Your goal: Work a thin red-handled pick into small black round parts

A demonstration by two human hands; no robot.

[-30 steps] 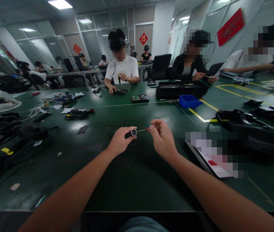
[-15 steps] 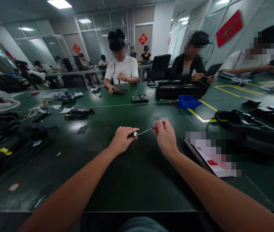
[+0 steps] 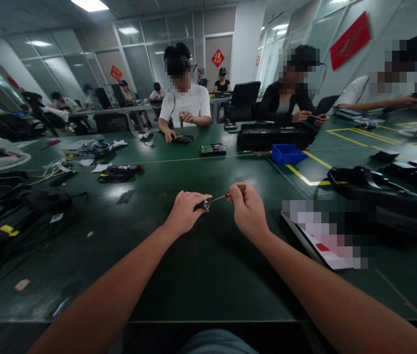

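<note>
My left hand [image 3: 180,215] is closed around a small black cylindrical part [image 3: 206,204], whose round end with a silvery rim faces me. Most of the part's body is hidden by the fingers. In my right hand [image 3: 249,209], closed, is a screwdriver [image 3: 218,198] with a thin metal shaft and a reddish handle mostly covered by the fingers. The shaft points left, and its tip meets the round end of the cylinder; whether it sits inside cannot be made out. Both hands are held above the green table [image 3: 201,275].
Right of my hands lie a white box or booklet [image 3: 315,241] and a bulky black item [image 3: 396,201]. Farther off are a blue bin [image 3: 288,154], a circuit-board device [image 3: 212,149] and a long black housing [image 3: 274,136]. Bundled cables [image 3: 120,173] lie left. Co-workers sit opposite.
My right hand has come slightly left toward the black part, so less of the screwdriver shaft shows between the hands. My left hand has stayed nearly in place.
</note>
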